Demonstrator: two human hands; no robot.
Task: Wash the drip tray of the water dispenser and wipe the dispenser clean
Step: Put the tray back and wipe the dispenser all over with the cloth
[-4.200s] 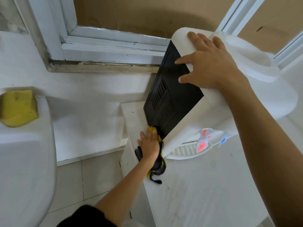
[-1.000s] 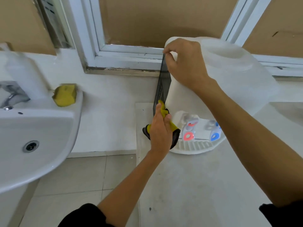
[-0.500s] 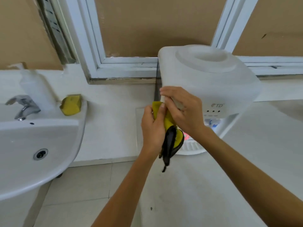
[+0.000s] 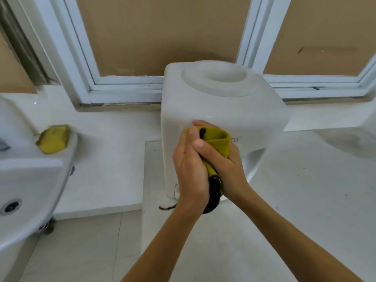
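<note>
Hands (image 4: 189,167) (image 4: 225,163) gripping yellow cloth (image 4: 218,140), at dispenser (image 4: 213,110)

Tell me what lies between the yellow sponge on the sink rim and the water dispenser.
In the head view, only bare white ledge separates the yellow sponge from the water dispenser.

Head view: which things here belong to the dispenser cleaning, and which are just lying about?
In the job:
- water dispenser, upright on the counter
- yellow and black cloth, held by both the left hand and the right hand in front of the dispenser

Lying about:
- yellow sponge on the sink rim
- window frame behind
</note>
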